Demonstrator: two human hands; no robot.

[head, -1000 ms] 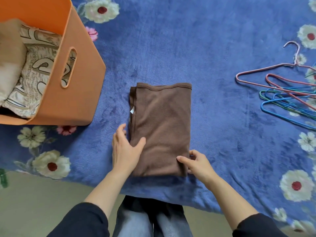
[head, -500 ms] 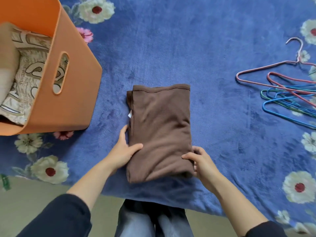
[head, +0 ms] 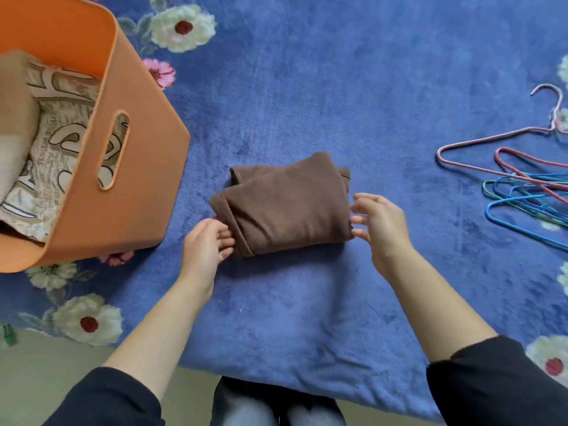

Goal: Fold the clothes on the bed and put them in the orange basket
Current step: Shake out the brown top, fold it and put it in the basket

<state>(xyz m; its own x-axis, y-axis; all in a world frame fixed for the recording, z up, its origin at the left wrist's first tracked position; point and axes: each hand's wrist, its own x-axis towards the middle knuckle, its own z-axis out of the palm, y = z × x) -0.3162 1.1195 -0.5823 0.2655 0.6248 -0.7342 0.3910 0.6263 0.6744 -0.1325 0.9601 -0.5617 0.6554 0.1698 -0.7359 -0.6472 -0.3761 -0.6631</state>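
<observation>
A brown garment (head: 289, 210) lies folded into a short thick bundle on the blue flowered blanket (head: 307, 72), in the middle of the view. My left hand (head: 206, 244) is at its lower left corner, fingertips touching the folded edge. My right hand (head: 378, 222) is at its right edge with fingers spread, the tips just touching the cloth. The orange basket (head: 147, 186) stands to the left of the garment. Inside it lie a folded beige patterned cloth (head: 61, 142) and a tan cloth (head: 15, 118).
Several pink and blue wire hangers (head: 522, 192) lie on the blanket at the right. The bed's near edge runs along the bottom, with my legs and a pale floor (head: 46, 379) below it. A small green object (head: 9, 333) sits at the lower left.
The brown garment's near half has been folded up over its far half, so it is now about half as long. Both hands moved up the bed with it and sit at its sides.
</observation>
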